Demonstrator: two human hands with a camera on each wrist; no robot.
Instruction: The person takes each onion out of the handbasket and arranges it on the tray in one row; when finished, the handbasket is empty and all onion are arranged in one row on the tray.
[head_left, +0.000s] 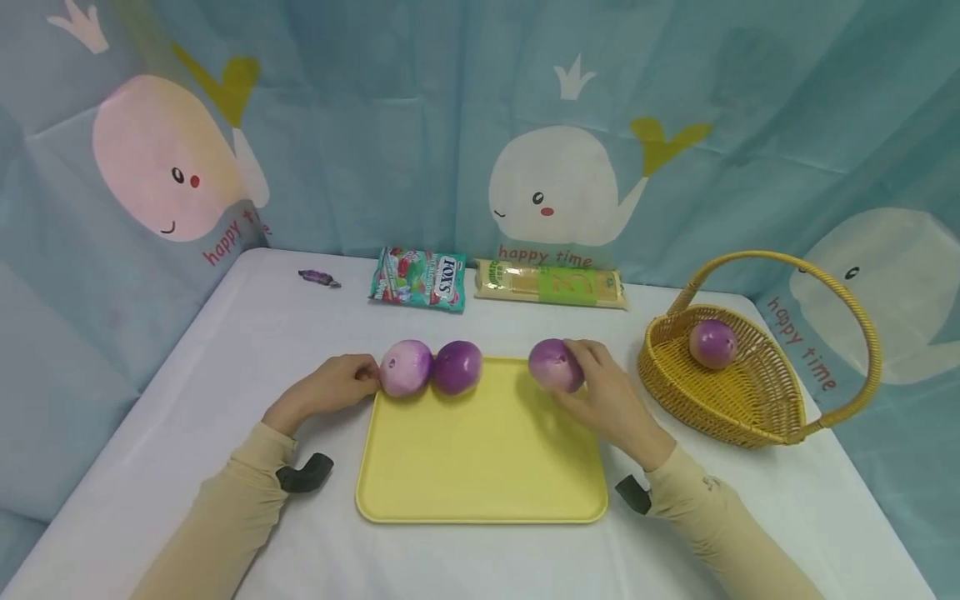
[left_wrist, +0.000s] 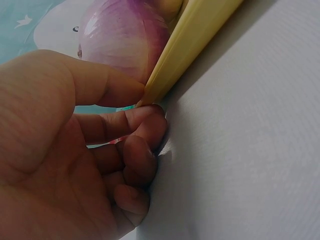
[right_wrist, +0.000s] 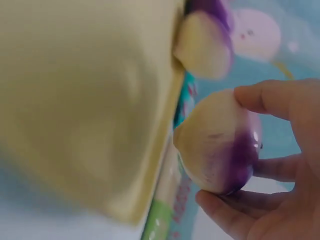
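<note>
A yellow tray lies on the white table. My left hand pinches its far left corner; in the left wrist view, thumb and forefinger meet at the tray's rim while the other fingers curl below. Just past that hand, a pale purple onion touches a darker purple onion at the tray's far edge. My right hand grips another purple-and-white onion over the far right corner. Its pale pointed end shows between thumb and fingers in the right wrist view.
A wicker basket with a tall handle stands on the right, holding one purple onion. Along the back lie a green FOX'S candy bag, a long yellow-green packet and a small purple wrapped item. Behind hangs a blue whale-print curtain.
</note>
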